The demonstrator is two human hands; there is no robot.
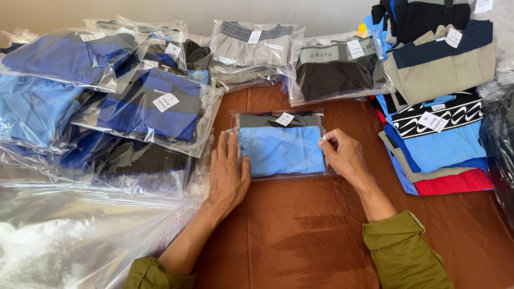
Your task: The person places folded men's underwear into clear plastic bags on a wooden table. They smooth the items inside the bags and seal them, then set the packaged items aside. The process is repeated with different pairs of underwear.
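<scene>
A clear plastic bag (281,142) holding a folded light-blue and grey garment lies flat on the brown table (300,235), with a small white tag near its top. My left hand (227,171) rests flat on the bag's left edge, fingers together and pressing down. My right hand (342,155) pinches the bag's right edge between thumb and fingers. Both forearms come up from the bottom in olive-green sleeves.
Bagged blue and dark garments (155,104) are piled at the left, over empty clear bags (80,230) at the lower left. Bagged grey and black garments (334,67) lie at the back. An unbagged stack of folded clothes (439,134) stands at the right.
</scene>
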